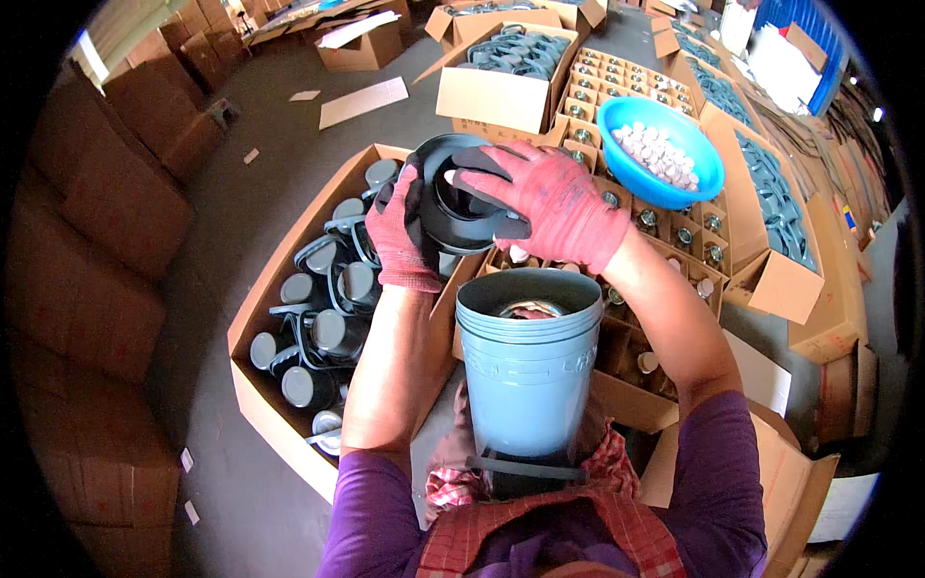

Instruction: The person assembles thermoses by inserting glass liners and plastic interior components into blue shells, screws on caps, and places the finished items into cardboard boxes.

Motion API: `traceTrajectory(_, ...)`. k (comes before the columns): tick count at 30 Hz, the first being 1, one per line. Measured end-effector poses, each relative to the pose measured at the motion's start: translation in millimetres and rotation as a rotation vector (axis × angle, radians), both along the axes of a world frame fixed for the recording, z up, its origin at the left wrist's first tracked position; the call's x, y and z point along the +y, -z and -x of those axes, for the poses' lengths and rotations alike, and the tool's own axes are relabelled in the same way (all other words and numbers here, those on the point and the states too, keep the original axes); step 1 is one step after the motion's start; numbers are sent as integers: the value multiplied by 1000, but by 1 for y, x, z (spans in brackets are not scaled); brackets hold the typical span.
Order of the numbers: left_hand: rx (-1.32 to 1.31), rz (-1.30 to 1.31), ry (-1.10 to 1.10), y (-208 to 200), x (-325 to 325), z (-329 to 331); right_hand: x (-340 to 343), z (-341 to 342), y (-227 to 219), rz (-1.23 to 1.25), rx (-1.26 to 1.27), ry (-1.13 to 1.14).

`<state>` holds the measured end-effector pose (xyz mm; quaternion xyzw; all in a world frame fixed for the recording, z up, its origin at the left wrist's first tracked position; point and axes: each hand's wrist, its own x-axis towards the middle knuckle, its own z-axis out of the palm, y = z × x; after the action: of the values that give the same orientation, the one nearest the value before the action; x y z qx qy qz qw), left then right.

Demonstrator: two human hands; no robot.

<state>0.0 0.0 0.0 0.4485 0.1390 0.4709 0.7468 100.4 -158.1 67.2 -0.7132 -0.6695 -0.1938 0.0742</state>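
Note:
Both my hands wear red gloves with dark fingertips. They hold a round, dark grey-blue plastic piece [462,229] with a wide rim and a recessed middle. My left hand [403,226] grips its left side, with the thumb up along the rim. Over its right side lies my right hand [554,197], its fingers reaching into the middle. Just below, a ribbed blue-grey plastic cylinder [528,376] stands upright between my legs, open at the top. Inside it shows a shiny, silvery round part [530,310].
An open carton [252,328] at left holds several grey-capped dark pieces with handles. On the right, a divided carton [617,361] holds silvery glass bottle necks. A blue bowl [708,159] of small white pieces rests on it. More cartons of blue-grey handled parts [520,53] stand beyond.

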Motion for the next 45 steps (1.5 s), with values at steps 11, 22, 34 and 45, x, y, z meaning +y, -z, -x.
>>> traceTrajectory(11,-39,2,5,-29,-34,6,6,2,20,-284,76,15)
traceTrajectory(22,403,-1338,-440,-42,-43,1,26,-16,75,-740,1421,-150)
traceTrajectory(34,-77,-917,-159,-29,-24,68,-20,-19,72,-708,1767,-559)
traceTrajectory(45,-101,-1098,476,-40,-44,47,-33,-7,97,-593,1821,-677)
